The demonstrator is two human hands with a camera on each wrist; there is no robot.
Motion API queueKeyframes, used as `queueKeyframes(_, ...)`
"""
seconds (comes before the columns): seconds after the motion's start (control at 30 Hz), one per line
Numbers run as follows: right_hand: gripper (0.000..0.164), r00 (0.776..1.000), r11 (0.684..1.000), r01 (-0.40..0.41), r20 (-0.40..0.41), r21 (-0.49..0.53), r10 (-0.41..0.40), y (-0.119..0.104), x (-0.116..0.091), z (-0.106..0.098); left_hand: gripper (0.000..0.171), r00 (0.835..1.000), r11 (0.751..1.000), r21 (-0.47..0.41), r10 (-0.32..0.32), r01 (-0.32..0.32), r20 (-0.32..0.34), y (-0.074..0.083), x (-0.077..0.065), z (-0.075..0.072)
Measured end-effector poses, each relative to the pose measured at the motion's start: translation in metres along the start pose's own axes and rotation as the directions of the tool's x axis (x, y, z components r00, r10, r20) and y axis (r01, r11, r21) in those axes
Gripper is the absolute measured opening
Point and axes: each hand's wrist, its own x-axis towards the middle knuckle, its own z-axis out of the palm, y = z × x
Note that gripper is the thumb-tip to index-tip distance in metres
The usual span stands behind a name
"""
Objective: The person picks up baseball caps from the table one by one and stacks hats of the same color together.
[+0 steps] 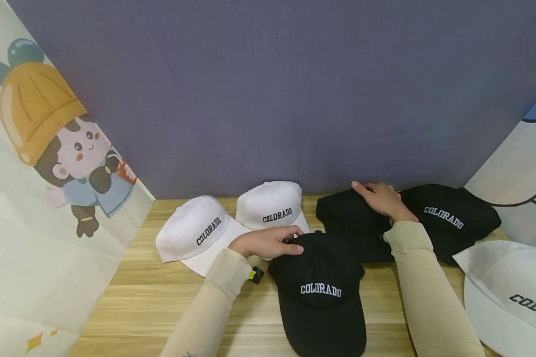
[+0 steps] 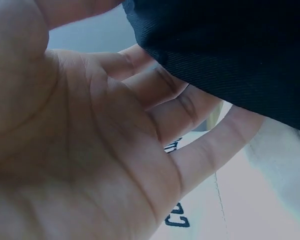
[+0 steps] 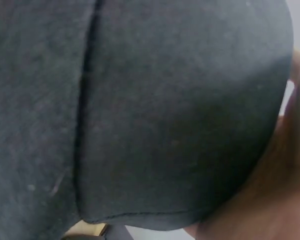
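Observation:
My left hand (image 1: 268, 242) holds a black cap (image 1: 321, 267) at its back edge, with the thumb on the crown. In the left wrist view the fingers (image 2: 190, 107) reach beneath the dark fabric (image 2: 230, 45). This cap lies nearest me, its brim pointing toward me and white COLORADO lettering on its front. Behind it to the right, my right hand (image 1: 381, 199) grips the top of a second black cap (image 1: 346, 213), partly covered by the hand and sleeve. Dark crown fabric (image 3: 175, 110) fills most of the right wrist view, with the hand (image 3: 270, 200) along its right side.
Two white caps (image 1: 196, 228) (image 1: 270, 203) stand at the back left. A third black cap (image 1: 451, 213) is at the back right, and another white cap (image 1: 509, 292) lies before it, cut off by the frame. A grey panel (image 1: 268, 99) closes off the wooden table's (image 1: 129, 297) back.

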Motion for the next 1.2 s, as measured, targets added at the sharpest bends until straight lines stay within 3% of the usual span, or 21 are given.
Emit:
queueKeyframes(0.13,0.090,0.999,0.999,-0.001,-0.047,0.037,0.003,-0.002,0.000,-0.001,0.023,1.000,1.000,0.024,-0.002,0.003,-0.024,0.000,0.000,0.000)
queueKeyframes(0.37,0.074,0.999,0.978,-0.021,-0.044,0.208,0.031,-0.007,-0.009,-0.008,0.012,0.999,1.000,-0.011,-0.012,0.011,-0.047,-0.002,0.001,0.001)
queueKeyframes(0.83,0.053,0.985,0.888,0.135,-0.154,0.440,-0.074,-0.019,-0.023,-0.024,0.008,0.997,0.999,0.002,-0.041,0.041,-0.065,-0.006,0.000,-0.001)
queueKeyframes(0.97,0.050,0.973,0.867,0.186,-0.208,0.461,-0.098,-0.023,-0.027,-0.032,0.008,0.996,0.999,0.014,-0.038,0.040,-0.086,-0.008,0.000,-0.002)
queueKeyframes(1.2,0.041,0.931,0.873,0.287,-0.329,0.396,-0.157,-0.032,-0.040,-0.048,0.008,0.995,0.999,0.003,-0.033,0.033,-0.095,-0.010,0.000,-0.003)
